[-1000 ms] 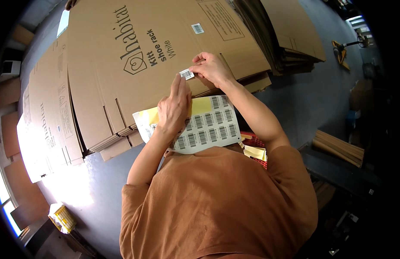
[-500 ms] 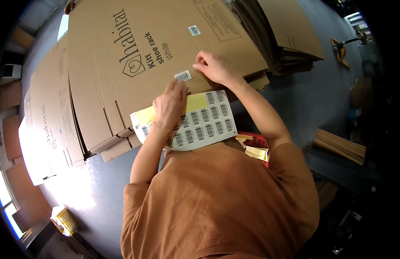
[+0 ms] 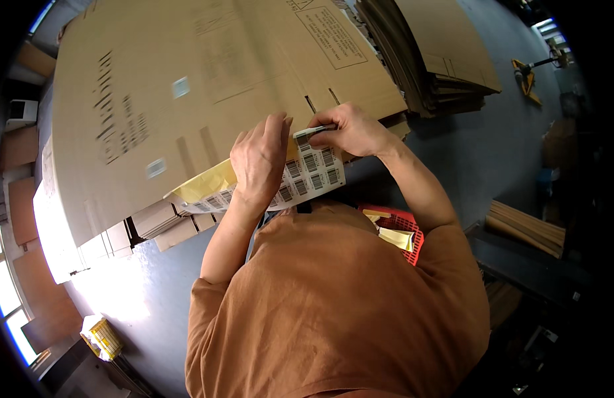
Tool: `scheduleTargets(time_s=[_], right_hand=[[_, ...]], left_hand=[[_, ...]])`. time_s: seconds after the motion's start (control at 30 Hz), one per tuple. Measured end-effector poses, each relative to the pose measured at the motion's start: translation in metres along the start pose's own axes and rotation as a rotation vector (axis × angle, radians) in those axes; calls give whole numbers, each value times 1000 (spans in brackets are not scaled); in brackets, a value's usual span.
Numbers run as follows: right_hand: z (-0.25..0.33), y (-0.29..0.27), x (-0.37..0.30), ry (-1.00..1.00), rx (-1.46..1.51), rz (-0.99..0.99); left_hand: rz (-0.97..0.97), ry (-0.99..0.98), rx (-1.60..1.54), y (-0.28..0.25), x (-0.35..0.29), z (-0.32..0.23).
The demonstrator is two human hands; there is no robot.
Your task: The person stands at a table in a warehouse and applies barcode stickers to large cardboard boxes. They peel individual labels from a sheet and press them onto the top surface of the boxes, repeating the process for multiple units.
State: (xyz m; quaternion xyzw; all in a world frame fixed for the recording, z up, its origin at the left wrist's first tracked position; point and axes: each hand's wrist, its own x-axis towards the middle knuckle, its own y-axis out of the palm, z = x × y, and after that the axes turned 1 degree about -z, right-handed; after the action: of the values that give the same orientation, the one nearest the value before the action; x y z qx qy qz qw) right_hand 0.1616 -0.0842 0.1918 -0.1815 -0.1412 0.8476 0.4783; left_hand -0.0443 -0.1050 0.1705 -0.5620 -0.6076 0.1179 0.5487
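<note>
The flat cardboard carton (image 3: 217,109) has slid left in the last half-second, your left hand (image 3: 256,162) covers the barcode-label sheet (image 3: 299,180), its grip hidden, the long axis slanting up rightward along the carton's near edge, and your right hand (image 3: 353,131) now pinches its upper-right corner.

"Looked from where?"
"From the head, down over the shirt (image 3: 333,305) toward the carton (image 3: 247,73)."
"Sat how near?"
"Close above the shirt, farther from the carton; took in floor (image 3: 168,285) on either side, fisheye-wide."
</note>
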Motion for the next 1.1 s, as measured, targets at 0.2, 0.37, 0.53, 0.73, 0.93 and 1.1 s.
scheduleTargets(time_s=[0.2,0.37,0.53,0.73,0.93,1.1], right_hand=[[-10,-8,2,-159,-34,-113],[-20,-14,11,-500,-483,-331],[-24,-21,20,-721,-865,-443],[-13,-61,55,-479,-123,-383],[-78,-129,184,-116,-135,-64],[-85,-121,225,3,-375,140]], left_hand=[[-27,53,6,16,8,-5],[85,-37,44,25,19,-9],[240,-322,-6,39,38,-6],[398,-424,98,79,54,37],[492,-243,-93,113,68,44],[424,-286,22,122,80,43]])
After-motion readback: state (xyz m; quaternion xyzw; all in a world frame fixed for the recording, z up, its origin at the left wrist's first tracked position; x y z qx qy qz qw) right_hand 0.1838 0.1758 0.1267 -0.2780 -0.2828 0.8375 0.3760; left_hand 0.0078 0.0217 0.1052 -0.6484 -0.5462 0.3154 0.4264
